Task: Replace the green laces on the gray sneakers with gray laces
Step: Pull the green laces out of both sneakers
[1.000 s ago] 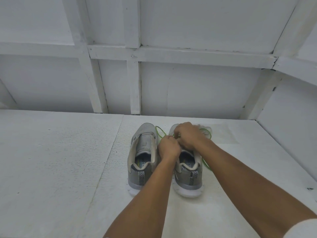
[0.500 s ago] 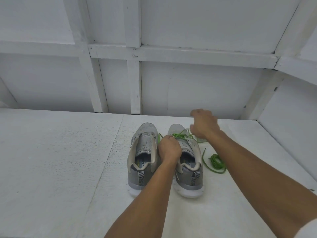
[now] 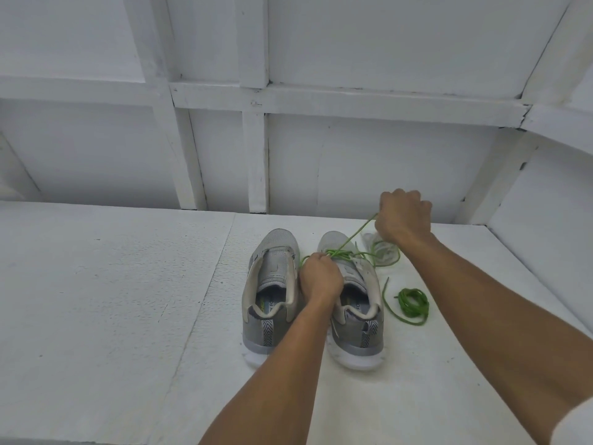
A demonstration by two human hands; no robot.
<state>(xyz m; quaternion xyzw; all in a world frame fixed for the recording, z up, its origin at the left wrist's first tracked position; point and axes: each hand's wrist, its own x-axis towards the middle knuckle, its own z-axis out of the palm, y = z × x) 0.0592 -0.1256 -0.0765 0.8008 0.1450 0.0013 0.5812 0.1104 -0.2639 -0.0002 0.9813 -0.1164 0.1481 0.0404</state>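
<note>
— Hands?
— My right hand (image 3: 402, 216), fisted, arm outstretched, holds the green lace (image 3: 356, 234) taut above the right sneaker (image 3: 359, 329); my left hand (image 3: 321, 277) pinches it at the eyelets.
— Writing?
— Insole (image 3: 357, 311): "FO", rest hidden.

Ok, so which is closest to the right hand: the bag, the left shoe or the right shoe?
1. Bag: just by the right hand, at the back right.
2. Right shoe: next to the bag; its green lace runs up into that hand.
3. Left shoe: farthest, on the far side of the right shoe.
</note>
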